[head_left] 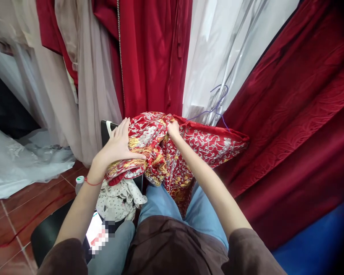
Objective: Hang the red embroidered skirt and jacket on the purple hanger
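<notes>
Right hand (173, 129) clamped on embroidered red cloth (209, 145), left hand (119, 144) spread over it; left edge apparently bunched already; right corner near purple hanger (217, 109) not yet.

Garment (157, 152) lies across centre, left hand (119, 143) on its left part, right hand (173, 128) at its far edge. Hanger (216, 109) sits at that edge, farther right. Gowns (154, 57) hang behind. Cloth (117, 200) lies near left; bottle (79, 184) left of it, phone (95, 227) nearer.
</notes>
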